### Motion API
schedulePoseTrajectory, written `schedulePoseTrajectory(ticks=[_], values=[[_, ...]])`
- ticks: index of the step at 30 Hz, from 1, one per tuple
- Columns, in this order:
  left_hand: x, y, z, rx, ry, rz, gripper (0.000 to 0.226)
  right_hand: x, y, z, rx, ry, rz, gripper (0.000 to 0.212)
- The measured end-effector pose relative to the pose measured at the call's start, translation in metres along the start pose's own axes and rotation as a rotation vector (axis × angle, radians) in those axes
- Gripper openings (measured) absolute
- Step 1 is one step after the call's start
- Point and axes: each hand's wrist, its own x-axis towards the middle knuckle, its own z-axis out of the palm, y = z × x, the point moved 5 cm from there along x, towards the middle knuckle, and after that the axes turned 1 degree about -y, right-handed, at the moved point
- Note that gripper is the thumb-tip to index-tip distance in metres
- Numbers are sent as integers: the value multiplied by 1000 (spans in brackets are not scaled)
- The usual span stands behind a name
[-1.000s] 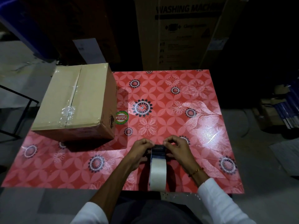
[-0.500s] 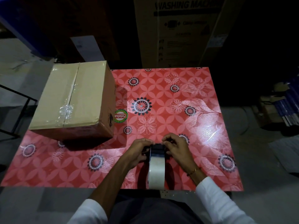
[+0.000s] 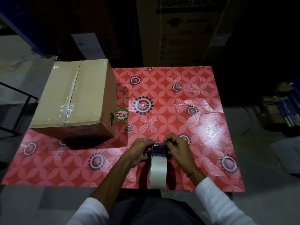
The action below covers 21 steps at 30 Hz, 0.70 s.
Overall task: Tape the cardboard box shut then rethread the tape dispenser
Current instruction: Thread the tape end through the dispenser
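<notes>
A brown cardboard box (image 3: 76, 101) stands on the left of the red flowered table (image 3: 186, 103), its top flaps closed with clear tape along the seam. Near the table's front edge a dark tape dispenser (image 3: 159, 149) stands with a pale tape roll (image 3: 158, 169) on it, roll toward me. My left hand (image 3: 140, 151) grips the dispenser's left side. My right hand (image 3: 177, 147) holds its right side, fingertips pinching at the top front of the dispenser. The dispenser's head is mostly hidden by my fingers.
A round green and red sticker (image 3: 122, 115) lies on the table beside the box. A tall washing machine carton (image 3: 183, 30) stands behind the table. A black metal frame (image 3: 21, 109) is on the left, and stacked items (image 3: 285, 111) sit on the floor at right.
Both hands stay on the dispenser with only slight finger shifts at its top. The box has not moved.
</notes>
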Motion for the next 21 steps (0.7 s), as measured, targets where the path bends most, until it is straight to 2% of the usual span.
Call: schedulePoseTrajectory(ticks=[4,7,21], values=[[0,-1,-1,0,-4,-6,20,0,1,1,3,9,-3,24],[1,-1,0,-9,-1,-3,10,0,2,0,15,20,-12,25],[2,-1,-1,21,20,-28,9,0,5,4,66,30,24,27]])
